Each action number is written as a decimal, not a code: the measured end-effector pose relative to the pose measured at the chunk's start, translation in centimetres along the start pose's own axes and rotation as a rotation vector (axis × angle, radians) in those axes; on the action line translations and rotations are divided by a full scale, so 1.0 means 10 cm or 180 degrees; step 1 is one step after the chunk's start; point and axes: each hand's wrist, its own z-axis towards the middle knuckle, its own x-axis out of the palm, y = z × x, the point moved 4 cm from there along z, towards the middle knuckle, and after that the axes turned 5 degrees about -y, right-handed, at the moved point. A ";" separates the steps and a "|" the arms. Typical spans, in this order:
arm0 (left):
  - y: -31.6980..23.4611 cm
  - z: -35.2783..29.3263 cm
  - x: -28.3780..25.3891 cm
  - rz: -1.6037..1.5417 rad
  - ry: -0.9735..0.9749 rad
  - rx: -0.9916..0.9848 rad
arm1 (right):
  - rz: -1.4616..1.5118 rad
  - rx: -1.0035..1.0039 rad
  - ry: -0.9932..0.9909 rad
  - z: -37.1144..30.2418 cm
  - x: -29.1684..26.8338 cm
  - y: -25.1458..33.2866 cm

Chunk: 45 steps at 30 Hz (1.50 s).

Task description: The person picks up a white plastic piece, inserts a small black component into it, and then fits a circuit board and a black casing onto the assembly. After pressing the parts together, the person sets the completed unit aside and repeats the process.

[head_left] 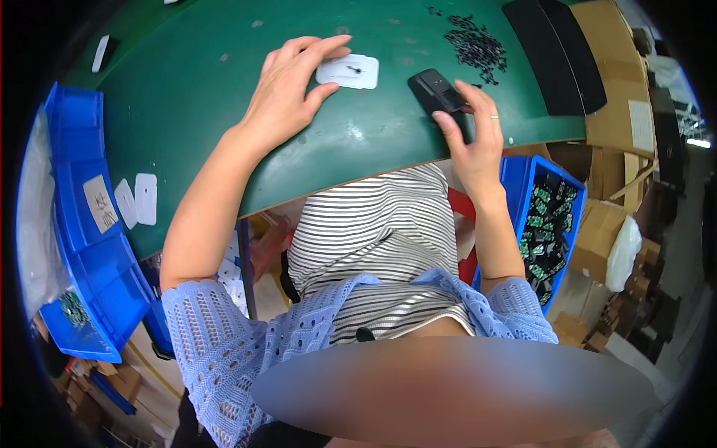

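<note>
At the far left of the frame a blue bin (89, 246) sits at the edge of the green table (194, 89), with two white plates (137, 200) lying beside it. Up centre, the left hand (287, 89) spreads wide, fingertips resting on a white plastic plate (348, 72). Right of it, the right hand (474, 134) grips a black casing (435, 92). Small black screws (476, 45) lie scattered above; another blue bin (549, 216) of green boards sits lower right.

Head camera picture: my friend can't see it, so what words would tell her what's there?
A person at a green table holds a small black case in the right hand, while the left hand touches a white plate. A heap of tiny black screws lies nearby, and blue bins stand on both sides.
</note>
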 end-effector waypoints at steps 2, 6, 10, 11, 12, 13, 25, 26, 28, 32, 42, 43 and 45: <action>0.01 -0.01 0.02 -0.0074 0.0047 -0.0060 | -0.0206 -0.0111 0.0172 0.05 0.00 -0.02; 0.10 0.01 0.00 -0.0466 -0.0417 -0.0062 | 0.0396 -0.0529 0.0576 0.25 0.19 0.25; 0.10 0.01 -0.05 -0.0832 -0.0675 -0.0296 | 0.0630 -0.0737 0.0735 0.46 0.45 0.40; 0.11 0.01 -0.05 -0.0902 -0.0718 -0.0233 | 0.0644 -0.0880 0.0778 0.49 0.49 0.42; 0.12 0.00 -0.05 -0.0975 -0.0760 -0.0167 | 0.0650 -0.0892 0.0799 0.52 0.53 0.42; 0.13 -0.01 -0.05 -0.0964 -0.0772 -0.0190 | 0.0625 -0.0982 0.0845 0.54 0.56 0.43; 0.07 -0.09 -0.08 -0.0376 -0.0495 -0.0062 | 0.0022 -0.1403 0.0817 0.49 0.66 0.46; 0.03 -0.12 -0.10 -0.0021 -0.0455 0.0037 | -0.0122 -0.1559 0.0673 0.46 0.66 0.46; -0.03 -0.14 -0.12 0.0353 -0.0411 0.0145 | -0.0162 -0.1552 0.0699 0.46 0.67 0.46; -0.09 -0.15 -0.13 0.0654 -0.0284 0.0178 | -0.0195 -0.1503 0.0745 0.46 0.70 0.46; 0.10 0.19 -0.04 0.0439 -0.0738 -0.0162 | 0.1844 0.0663 0.1752 1.04 0.77 0.23; 0.12 0.22 -0.07 0.0194 -0.0493 -0.0851 | 0.2489 0.0795 0.1665 1.05 0.81 0.26; 0.18 0.22 -0.06 -0.0982 -0.0469 -0.1478 | 0.2573 0.0715 0.1580 1.04 0.89 0.30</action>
